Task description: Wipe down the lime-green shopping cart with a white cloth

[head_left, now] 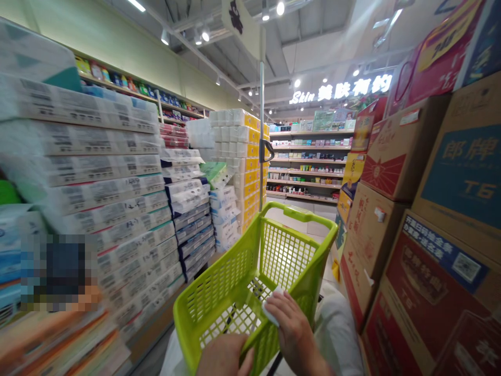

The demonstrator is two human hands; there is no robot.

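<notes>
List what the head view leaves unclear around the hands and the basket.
Head view:
White item: the fingers of the right hand cover much of it, so its kind is unclear.
Left hand: cut off by the bottom edge, so its grip is unclear.
Lime-green basket: near side cut off by the bottom edge.
Pixelated patch: hides what lies behind it.
Far shelf products: too small to read.

Right hand (291,329) holds a white item (271,306) over a lime-green basket (219,277).
</notes>
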